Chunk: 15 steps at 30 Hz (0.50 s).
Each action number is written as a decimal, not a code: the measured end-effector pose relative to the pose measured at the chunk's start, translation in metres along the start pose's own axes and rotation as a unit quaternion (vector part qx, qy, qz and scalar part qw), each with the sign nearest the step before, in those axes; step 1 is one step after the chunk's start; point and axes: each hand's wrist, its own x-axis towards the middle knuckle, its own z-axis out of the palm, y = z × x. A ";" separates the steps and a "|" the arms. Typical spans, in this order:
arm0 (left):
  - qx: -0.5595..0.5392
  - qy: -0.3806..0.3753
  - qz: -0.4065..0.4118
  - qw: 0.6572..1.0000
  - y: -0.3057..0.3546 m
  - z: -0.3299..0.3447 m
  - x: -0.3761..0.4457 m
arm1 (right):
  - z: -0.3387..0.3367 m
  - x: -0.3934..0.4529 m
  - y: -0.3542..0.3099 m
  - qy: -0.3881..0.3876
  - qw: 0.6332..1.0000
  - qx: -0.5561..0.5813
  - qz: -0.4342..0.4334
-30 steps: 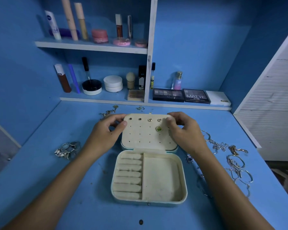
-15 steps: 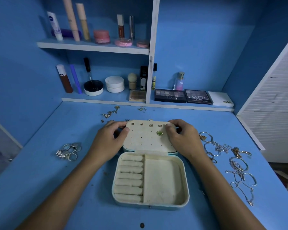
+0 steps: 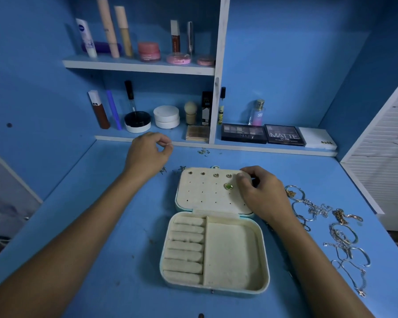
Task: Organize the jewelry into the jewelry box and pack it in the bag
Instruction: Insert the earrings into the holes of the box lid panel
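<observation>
The open cream jewelry box (image 3: 234,253) lies in the middle of the blue desk, its lid (image 3: 205,196) laid back. Several small earrings sit in the lid's holes, among them a green heart stud (image 3: 228,186). My right hand (image 3: 262,193) grips the lid's far right corner, thumb on the inner face. My left hand (image 3: 147,154) is raised to the left beyond the box and pinches a tiny earring (image 3: 169,144) between thumb and forefinger; its shape is too small to tell. Loose earrings (image 3: 182,168) lie just behind the lid.
A tangle of bracelets and chains (image 3: 340,232) spreads over the desk right of the box. More small earrings (image 3: 203,152) lie near the shelf edge. Cosmetics fill the two shelves (image 3: 138,66) at the back, with palettes (image 3: 244,133) on the lower ledge. No bag is in view.
My left hand has let go of the lid's left corner and moved up and left to the loose earrings, where it now pinches one. My right hand stays on the lid.
</observation>
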 end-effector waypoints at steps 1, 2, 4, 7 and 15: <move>0.013 -0.007 -0.011 1.000 -0.003 0.002 0.009 | 0.000 0.000 0.000 0.000 1.000 -0.001 -0.002; 0.026 -0.017 -0.027 0.999 -0.005 0.004 0.016 | 0.000 0.000 0.000 0.000 1.000 -0.003 -0.004; 0.050 -0.044 -0.063 0.996 -0.010 0.008 0.028 | -0.001 0.000 0.000 -0.001 1.000 -0.005 -0.007; 0.077 -0.068 -0.097 0.990 -0.014 0.015 0.037 | -0.002 0.000 0.000 -0.002 1.000 -0.006 -0.009; 0.073 -0.090 -0.119 0.986 -0.011 0.018 0.042 | -0.001 0.001 0.001 -0.001 1.000 -0.010 -0.008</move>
